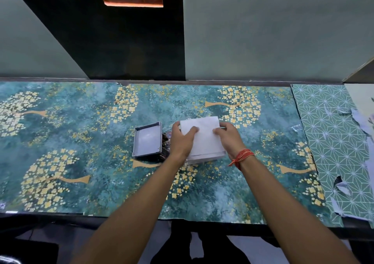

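Observation:
A white sheet of paper (pixel 204 136) lies folded over a white box (pixel 206 158) in the middle of the table. My left hand (pixel 182 140) grips the paper's left side, thumb on top and fingers round the far edge. My right hand (pixel 228 136) holds its right side the same way; a red thread is tied round that wrist. An open grey box lid (pixel 147 140) lies upturned just left of my left hand. A small dark patterned thing (pixel 166 144) shows between the lid and my left hand, mostly hidden.
The table (pixel 81 142) is covered with teal paper printed with yellow flowers. A torn green geometric sheet (pixel 334 138) covers its right end. A dark panel (pixel 121 41) and grey wall stand behind the far edge. The near edge runs along the bottom.

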